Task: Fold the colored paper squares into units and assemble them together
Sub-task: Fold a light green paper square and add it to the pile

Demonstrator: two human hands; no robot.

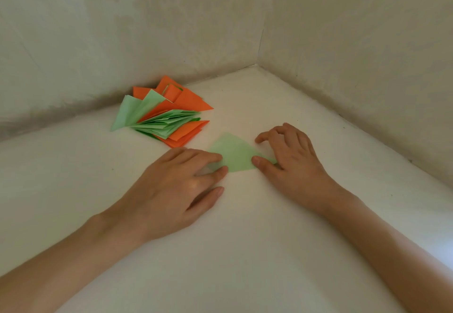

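Pale green paper [234,153], already folded into a roughly triangular piece, is seen in the head view just right of the frame's centre; it lies flat on the white surface [245,251] and is pinned at both ends. The left hand [181,185] is laid with straight fingers on the paper's left corner, clasping nothing; the right hand [291,158] is arched, its thumb pressed on the right corner and its bent fingers set down beyond the paper's far edge, so nothing is gripped there either.

A skewed crease is judged the main risk; the sheet looks thin and the surface smooth, so it could slide under uneven pressure from the two sides, and a crooked unit may not lock into the others. The pile of folded units [166,116], orange and green and loosely fanned, is stacked near the paper toward the upper left; it could be scattered if brushed by the left hand.

The surface is matt and lightly speckled; whether it is a tabletop or a ledge cannot be told. It is bounded by two rough, patchy plaster walls [122,30] that meet in a corner [257,65] at upper centre right; grey staining is seen along the joint.
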